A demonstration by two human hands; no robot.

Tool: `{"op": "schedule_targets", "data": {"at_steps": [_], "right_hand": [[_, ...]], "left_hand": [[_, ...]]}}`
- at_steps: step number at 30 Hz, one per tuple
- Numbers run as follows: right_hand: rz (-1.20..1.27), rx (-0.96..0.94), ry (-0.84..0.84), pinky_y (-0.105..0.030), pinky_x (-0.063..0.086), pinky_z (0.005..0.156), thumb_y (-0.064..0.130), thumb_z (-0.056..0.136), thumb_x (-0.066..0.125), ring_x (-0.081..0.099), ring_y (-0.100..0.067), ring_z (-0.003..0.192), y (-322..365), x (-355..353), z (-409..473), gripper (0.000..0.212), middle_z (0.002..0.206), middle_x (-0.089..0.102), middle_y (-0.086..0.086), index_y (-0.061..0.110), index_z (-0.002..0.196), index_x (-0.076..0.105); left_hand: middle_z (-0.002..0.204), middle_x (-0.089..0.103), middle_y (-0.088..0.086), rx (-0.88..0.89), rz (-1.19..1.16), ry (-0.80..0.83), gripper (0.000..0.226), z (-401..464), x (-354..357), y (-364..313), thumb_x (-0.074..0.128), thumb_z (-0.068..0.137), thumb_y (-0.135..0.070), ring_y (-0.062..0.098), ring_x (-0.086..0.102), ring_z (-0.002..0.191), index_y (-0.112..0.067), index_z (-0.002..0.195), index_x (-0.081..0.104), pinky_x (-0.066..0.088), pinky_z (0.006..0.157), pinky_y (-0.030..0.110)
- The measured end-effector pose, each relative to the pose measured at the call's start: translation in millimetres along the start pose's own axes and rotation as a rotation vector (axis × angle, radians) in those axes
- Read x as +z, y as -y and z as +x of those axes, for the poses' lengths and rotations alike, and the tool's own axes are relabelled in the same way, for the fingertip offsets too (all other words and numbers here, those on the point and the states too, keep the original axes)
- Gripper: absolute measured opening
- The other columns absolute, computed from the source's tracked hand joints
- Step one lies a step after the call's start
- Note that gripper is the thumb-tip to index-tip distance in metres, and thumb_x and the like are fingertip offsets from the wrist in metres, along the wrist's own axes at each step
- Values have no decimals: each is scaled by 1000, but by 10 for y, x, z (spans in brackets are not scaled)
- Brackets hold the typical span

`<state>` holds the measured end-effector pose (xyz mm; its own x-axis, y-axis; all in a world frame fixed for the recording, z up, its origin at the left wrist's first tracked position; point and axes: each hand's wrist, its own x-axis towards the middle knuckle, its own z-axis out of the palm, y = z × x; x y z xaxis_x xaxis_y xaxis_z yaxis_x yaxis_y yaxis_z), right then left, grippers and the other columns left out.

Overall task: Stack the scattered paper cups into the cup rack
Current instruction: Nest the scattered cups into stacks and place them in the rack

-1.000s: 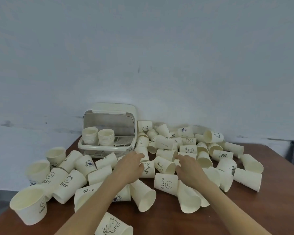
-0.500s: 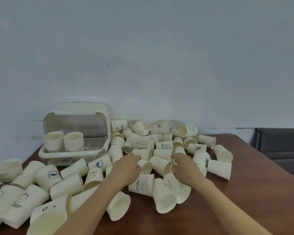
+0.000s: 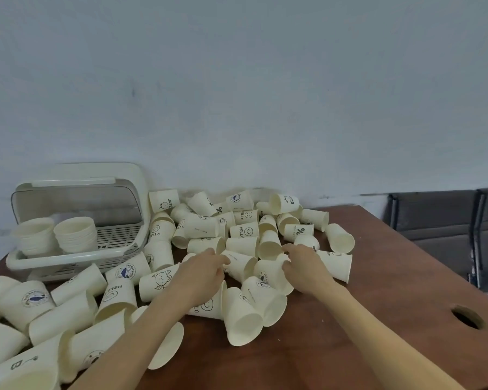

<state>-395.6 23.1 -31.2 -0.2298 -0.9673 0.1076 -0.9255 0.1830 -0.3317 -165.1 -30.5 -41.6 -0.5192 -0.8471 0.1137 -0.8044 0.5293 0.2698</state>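
Paper cups (image 3: 238, 264) lie under both palm-down hands, left hand (image 3: 200, 273) and right hand (image 3: 304, 267), grips unclear, reaching farther than before.

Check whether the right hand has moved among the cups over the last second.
Cannot tell. The right hand sits in the middle of the cup pile throughout; the head camera panned right, shifting the rack leftward.

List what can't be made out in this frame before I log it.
- Left hand: fingertips curl among the cups; whether its grip has closed is hidden, head view.
- Right hand: fingers hidden behind its back; same doubt.
- Stacks in the rack: cup count unreadable, rims too fine, rack's front rail covers the bases.
- Cups at the lower left: cut off by the frame edge.
- Small print on far cups: too small.
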Motion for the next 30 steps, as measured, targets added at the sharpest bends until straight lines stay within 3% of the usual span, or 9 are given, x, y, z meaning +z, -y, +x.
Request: {"op": "schedule_targets", "data": {"at_steps": [3,6,13,17,20,26,30], "right_hand": [[-3,17,-4,-41,46,89,14,84,46,55,-30,105,-53,5,-38,37,111,61,-11,12,119,57],[-15,14,-3,-40,45,91,15,86,46,54,-29,109,-81,12,-78,43,113,60,-11,14,129,53],[-2,7,-5,-40,44,94,15,86,45,53,-29,112,-54,16,-163,49,116,58,-11,15,135,50],[-24,-7,-18,-39,45,92,15,87,46,53,-29,112,-56,15,-200,50,117,58,-11,15,136,49],[-46,-13,-20,-39,44,92,14,87,45,53,-30,113,-73,14,-240,51,119,57,-11,16,138,47],[-68,8,-22,-40,43,94,14,88,44,52,-29,114,-153,6,-338,47,121,56,-11,16,135,49],[-76,86,-38,-42,45,90,13,85,44,54,-31,109,-212,-22,-390,39,115,58,-12,11,122,57]], "left_hand": [[116,52,-6,80,-3,49,41,-77,-25,-23,35,98,-16,19,53,106,-35,127,58,45,88,36],[117,50,-11,122,29,104,42,-135,-38,-38,38,97,-12,15,52,108,-36,123,62,44,86,33],[119,42,-2,133,296,220,42,-220,-67,-109,45,90,-1,16,43,114,-24,123,58,38,97,48],[117,43,0,155,361,197,28,-249,-86,-121,44,88,-1,18,44,110,-16,107,59,44,82,42],[115,44,2,177,422,174,23,-255,-108,-128,43,87,-2,19,43,107,-14,103,56,39,68,34],[112,45,3,173,458,82,22,-266,-200,-98,46,89,-5,21,45,105,-15,107,54,41,69,34],[109,44,-1,126,409,19,19,-251,-317,-73,48,89,-10,19,46,105,-19,105,55,45,73,33]]}}
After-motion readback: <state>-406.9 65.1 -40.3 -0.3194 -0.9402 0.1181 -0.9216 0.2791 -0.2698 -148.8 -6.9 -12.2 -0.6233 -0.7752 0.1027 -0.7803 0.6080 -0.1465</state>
